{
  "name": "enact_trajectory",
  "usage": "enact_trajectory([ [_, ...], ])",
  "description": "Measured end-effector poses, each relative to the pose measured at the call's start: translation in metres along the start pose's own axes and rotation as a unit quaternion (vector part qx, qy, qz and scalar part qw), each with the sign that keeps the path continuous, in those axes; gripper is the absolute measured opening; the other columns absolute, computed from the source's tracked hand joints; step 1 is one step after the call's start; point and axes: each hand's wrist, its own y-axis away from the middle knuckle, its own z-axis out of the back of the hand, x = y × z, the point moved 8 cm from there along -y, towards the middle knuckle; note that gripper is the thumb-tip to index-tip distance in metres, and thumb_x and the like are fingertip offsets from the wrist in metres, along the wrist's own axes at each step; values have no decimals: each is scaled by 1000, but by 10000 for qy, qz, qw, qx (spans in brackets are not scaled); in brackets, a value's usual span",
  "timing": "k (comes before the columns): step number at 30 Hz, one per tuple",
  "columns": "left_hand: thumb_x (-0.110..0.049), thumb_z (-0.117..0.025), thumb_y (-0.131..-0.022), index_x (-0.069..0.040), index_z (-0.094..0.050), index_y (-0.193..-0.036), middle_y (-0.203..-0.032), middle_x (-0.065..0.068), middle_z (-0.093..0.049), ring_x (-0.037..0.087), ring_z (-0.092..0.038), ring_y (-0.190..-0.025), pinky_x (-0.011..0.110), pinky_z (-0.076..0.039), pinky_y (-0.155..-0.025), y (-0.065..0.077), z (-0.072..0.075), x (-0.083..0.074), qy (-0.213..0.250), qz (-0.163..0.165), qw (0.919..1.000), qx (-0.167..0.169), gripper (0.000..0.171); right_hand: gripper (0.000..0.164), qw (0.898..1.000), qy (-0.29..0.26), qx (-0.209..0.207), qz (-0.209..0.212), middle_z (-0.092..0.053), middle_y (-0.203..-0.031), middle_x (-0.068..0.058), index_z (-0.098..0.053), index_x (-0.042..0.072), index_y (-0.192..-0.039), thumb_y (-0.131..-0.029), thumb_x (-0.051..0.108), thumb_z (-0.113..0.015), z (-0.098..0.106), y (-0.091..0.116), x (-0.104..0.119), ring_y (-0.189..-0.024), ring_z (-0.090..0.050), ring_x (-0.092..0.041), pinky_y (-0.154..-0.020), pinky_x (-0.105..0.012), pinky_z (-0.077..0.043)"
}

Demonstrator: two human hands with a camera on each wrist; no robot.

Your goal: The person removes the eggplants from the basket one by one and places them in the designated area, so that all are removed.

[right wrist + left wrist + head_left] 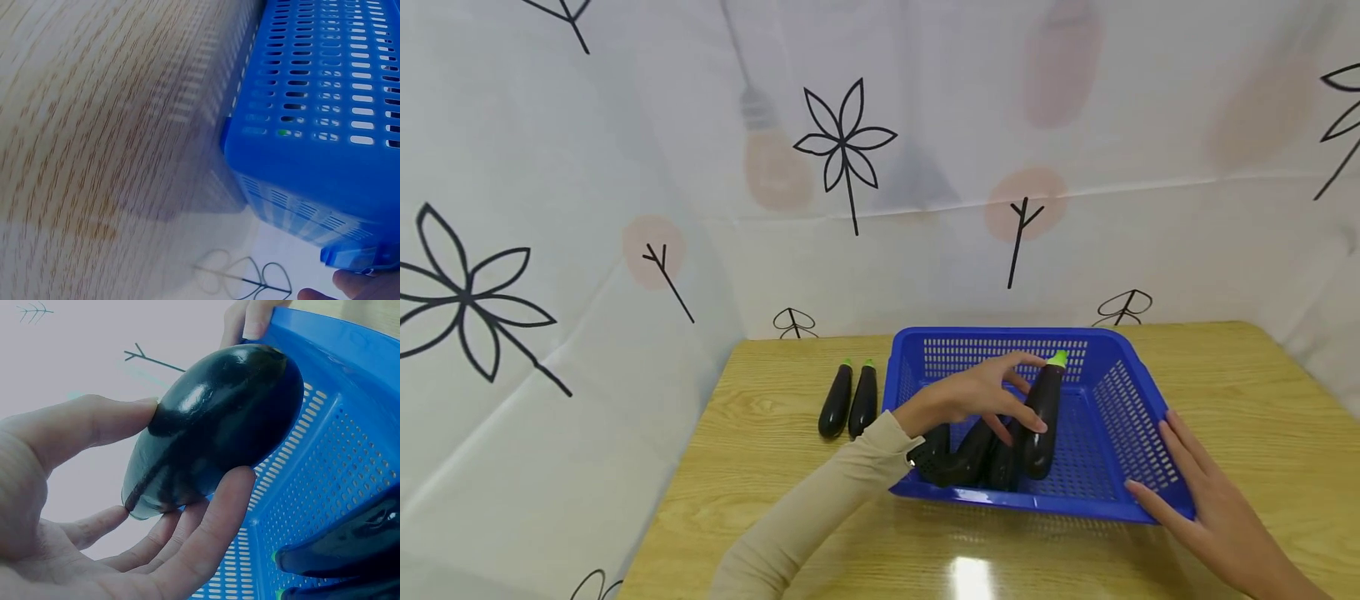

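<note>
Over the blue plastic basket [1086, 454], my left hand [973, 392] holds a dark eggplant [1050, 400] with a green stem end, thumb on one side and fingers on the other. The left wrist view shows this glossy eggplant [219, 419] up close, its rounded end uppermost. Several other eggplants [976, 450] lie side by side in the basket's left part, partly hidden by my left hand and wrist. My right hand [1213, 504] grips the basket's right rim near the front corner, and its fingertips [257, 324] show at the rim in the left wrist view.
Two more eggplants [836, 404] [864, 402] lie on the wooden table [760, 467] left of the basket. A white patterned cloth [917, 275] hangs behind the table and along its left side. The basket's slotted side wall [300, 81] fills much of the right wrist view.
</note>
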Motion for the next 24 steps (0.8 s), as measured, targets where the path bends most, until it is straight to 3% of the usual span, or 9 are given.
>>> enact_trajectory([
  [24, 5, -77, -73, -26, -46, -136, -108, 4, -52, 29, -67, -75, 53, -54, -66, 26, 19, 2, -75, -125, 9996, -247, 77, 88, 10000, -71, 5, 51, 5, -158, -4, -5, 13, -153, -90, 27, -64, -1, 0, 2, -137, -3, -51, -98, -73, 0],
])
